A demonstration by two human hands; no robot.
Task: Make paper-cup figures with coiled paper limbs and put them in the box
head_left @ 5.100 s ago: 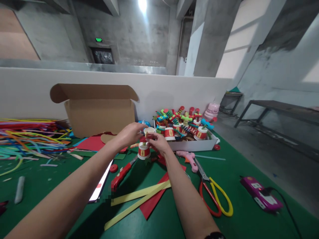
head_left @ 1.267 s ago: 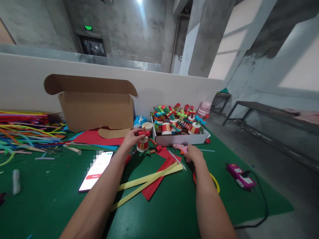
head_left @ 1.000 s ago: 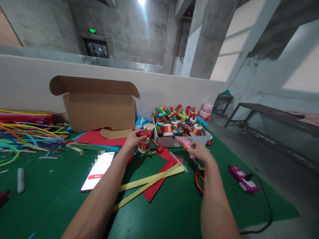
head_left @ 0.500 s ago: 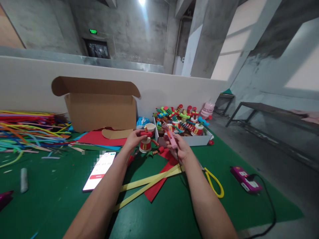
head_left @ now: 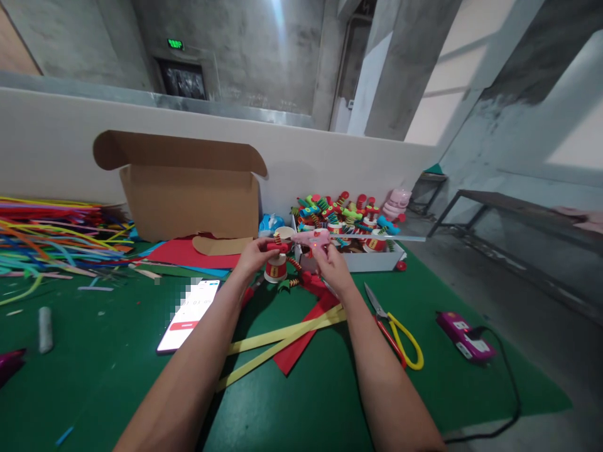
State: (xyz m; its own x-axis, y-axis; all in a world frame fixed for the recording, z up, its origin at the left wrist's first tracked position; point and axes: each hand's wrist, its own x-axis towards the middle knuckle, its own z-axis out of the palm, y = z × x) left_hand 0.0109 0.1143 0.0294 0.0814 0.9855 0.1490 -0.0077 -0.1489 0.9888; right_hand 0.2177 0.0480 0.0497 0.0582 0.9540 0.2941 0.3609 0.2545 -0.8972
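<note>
Here, the pink glue gun (head_left: 313,238) sits level above the worktop (head_left: 287,411), the right hand (head_left: 334,267) clamping its fingers around it; the left hand (head_left: 254,258), reaching forward, pinches a red piece (head_left: 279,247) over 1 red-and-white cup (head_left: 276,271).

Bare left forearm (head_left: 191,364) and right forearm (head_left: 384,364) (both tapering wristward), bare left hand (head_left: 252,260) and right hand (head_left: 335,269)

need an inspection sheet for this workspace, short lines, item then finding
surface: green tabletop, blue scrap near the front
things in hand: cup figure, pink glue gun, nozzle end close to the figure
clutter: scissors, phone, coloured strips
hands: left hand holding the figure's upper part, right hand gripping the glue gun
cables: black cable from purple device, running off the tabletop
surroundings: white partition behind, dark bench at right
</note>
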